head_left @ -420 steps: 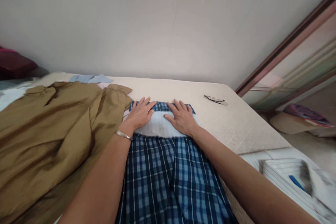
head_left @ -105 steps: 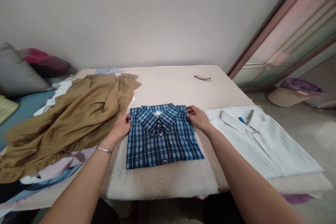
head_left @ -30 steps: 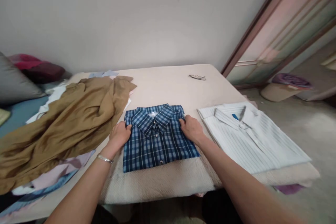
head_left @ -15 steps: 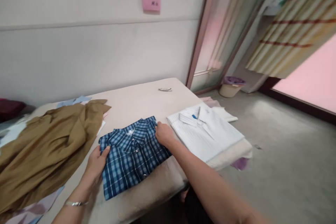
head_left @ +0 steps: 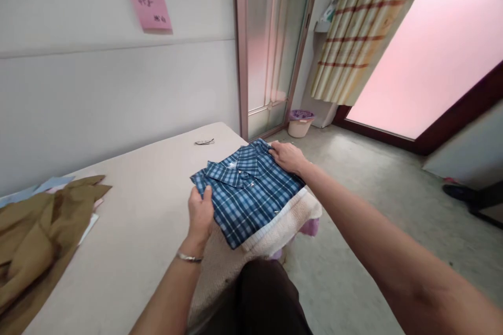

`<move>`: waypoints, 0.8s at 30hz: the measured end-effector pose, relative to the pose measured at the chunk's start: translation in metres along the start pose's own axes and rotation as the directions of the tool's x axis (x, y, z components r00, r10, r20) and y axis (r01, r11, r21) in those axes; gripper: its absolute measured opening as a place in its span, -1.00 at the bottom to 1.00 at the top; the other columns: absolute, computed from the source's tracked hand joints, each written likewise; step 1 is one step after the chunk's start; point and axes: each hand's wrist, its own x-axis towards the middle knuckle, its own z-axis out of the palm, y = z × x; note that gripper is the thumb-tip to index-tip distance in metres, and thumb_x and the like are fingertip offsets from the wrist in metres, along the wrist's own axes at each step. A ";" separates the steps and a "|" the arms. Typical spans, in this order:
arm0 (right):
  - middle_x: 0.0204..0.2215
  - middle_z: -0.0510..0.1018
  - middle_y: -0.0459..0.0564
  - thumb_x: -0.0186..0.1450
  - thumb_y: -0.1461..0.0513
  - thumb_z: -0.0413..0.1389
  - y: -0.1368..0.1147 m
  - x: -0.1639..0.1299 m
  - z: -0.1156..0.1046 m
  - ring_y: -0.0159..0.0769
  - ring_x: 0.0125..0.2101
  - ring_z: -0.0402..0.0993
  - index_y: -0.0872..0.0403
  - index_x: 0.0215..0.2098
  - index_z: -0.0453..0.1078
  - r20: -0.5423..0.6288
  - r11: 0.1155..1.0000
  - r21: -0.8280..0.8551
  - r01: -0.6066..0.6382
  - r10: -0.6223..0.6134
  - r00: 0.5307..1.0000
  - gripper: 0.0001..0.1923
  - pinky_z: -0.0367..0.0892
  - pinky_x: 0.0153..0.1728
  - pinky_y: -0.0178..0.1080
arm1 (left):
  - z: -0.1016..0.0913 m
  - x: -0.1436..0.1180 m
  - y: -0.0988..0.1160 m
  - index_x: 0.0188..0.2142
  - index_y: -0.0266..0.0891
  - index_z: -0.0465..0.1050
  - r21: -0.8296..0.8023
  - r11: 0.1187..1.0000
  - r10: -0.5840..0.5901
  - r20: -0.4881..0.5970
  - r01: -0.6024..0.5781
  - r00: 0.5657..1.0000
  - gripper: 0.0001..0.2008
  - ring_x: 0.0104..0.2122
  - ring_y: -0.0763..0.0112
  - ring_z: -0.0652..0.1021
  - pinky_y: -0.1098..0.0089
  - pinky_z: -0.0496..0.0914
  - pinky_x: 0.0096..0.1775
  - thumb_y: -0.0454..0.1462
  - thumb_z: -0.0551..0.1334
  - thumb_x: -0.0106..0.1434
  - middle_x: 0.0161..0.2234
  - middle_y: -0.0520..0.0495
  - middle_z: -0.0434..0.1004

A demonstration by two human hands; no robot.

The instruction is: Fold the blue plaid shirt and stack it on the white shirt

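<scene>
A folded blue plaid shirt (head_left: 247,193) lies collar up at the right end of the bed, on top of a white striped shirt (head_left: 275,225) of which only the edge shows. My left hand (head_left: 200,212) grips the plaid shirt's near left side, thumb on top. My right hand (head_left: 286,156) holds its far right side by the collar end. A silver bracelet is on my left wrist.
A cream bed cover (head_left: 137,204) spans the bed. A brown garment (head_left: 35,235) lies crumpled at the left. Glasses (head_left: 204,142) rest near the far edge. A pink note (head_left: 151,8) hangs on the wall. A small bin (head_left: 301,122) stands by the sliding door.
Both hands have carried the plaid shirt to the right and set it over the white striped shirt. The view has swung right toward the door.
</scene>
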 end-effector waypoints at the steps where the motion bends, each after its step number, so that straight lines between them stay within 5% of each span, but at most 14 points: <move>1: -0.04 0.56 0.19 0.49 0.06 -0.17 0.015 0.003 0.011 -0.07 -0.04 0.47 0.06 0.03 0.40 0.039 0.999 -0.018 -0.032 0.032 0.999 -0.60 0.25 -0.12 -0.19 | 0.021 -0.003 -0.003 -0.14 -0.22 0.40 0.050 0.998 -0.028 -0.002 0.028 1.000 -0.72 -0.23 0.28 0.54 0.26 0.43 -0.11 -0.09 0.08 0.35 -0.24 -0.09 0.55; 5: -0.08 0.58 0.20 0.49 0.11 -0.16 0.043 0.002 0.068 -0.11 -0.07 0.50 0.10 0.02 0.41 0.155 0.992 -0.025 -0.127 0.129 0.980 -0.61 0.27 -0.14 -0.21 | 0.069 -0.015 -0.020 -0.28 -0.22 0.38 0.194 0.978 -0.074 0.002 0.072 0.997 -0.84 -0.23 0.14 0.55 0.14 0.42 -0.09 -0.18 0.13 0.31 -0.31 -0.17 0.53; 9: -0.07 0.56 0.26 0.51 0.08 -0.27 0.045 0.002 0.102 -0.06 -0.06 0.51 0.11 0.12 0.33 0.146 0.985 -0.019 -0.173 0.174 0.974 -0.53 0.28 -0.13 -0.17 | 0.069 -0.017 -0.027 -0.29 -0.19 0.35 0.270 0.962 -0.054 0.013 0.048 0.998 -0.84 -0.22 0.13 0.55 0.15 0.41 -0.10 -0.15 0.12 0.32 -0.30 -0.16 0.52; 24: -0.11 0.57 0.25 0.50 0.09 -0.32 0.037 0.006 0.116 0.00 -0.07 0.52 0.09 0.12 0.28 0.101 0.979 -0.064 -0.192 0.198 0.975 -0.53 0.30 -0.12 -0.10 | 0.064 -0.009 -0.020 -0.25 -0.22 0.34 0.421 0.907 -0.031 -0.003 0.029 1.000 -0.87 -0.22 0.10 0.57 0.18 0.41 -0.14 -0.21 0.13 0.35 -0.32 -0.18 0.52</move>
